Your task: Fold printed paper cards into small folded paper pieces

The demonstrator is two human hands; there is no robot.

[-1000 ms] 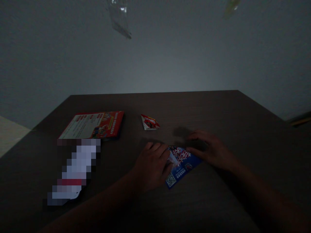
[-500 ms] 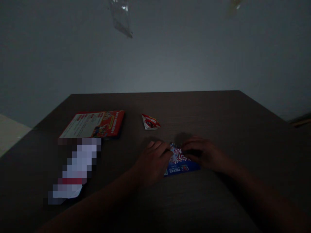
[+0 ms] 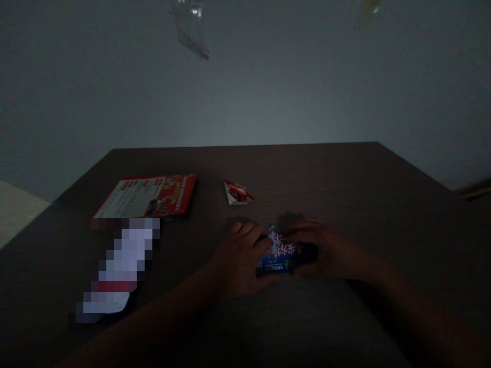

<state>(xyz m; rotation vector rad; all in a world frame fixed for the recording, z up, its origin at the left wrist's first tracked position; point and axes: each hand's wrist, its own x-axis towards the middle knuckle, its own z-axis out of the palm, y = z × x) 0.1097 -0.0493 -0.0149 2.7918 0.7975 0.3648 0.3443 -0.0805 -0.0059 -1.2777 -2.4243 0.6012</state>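
Note:
A blue printed leaflet [image 3: 282, 253], partly folded, lies on the dark wooden table [image 3: 345, 184] between my two hands. My left hand [image 3: 240, 258] grips its left edge, fingers curled over the paper. From the right, my right hand [image 3: 320, 248] pinches the leaflet's upper and right edges. The scene is dim, and parts of the paper are hidden under my fingers.
A small folded red and white paper piece [image 3: 237, 193] lies just beyond the hands. A red leaflet stack [image 3: 151, 197] sits at the left, with a blurred-out sheet [image 3: 118, 268] in front of it. A pale wall rises behind the table.
The blue leaflet has been folded smaller, its lower corner brought up, and both hands have closed in on it toward each other.

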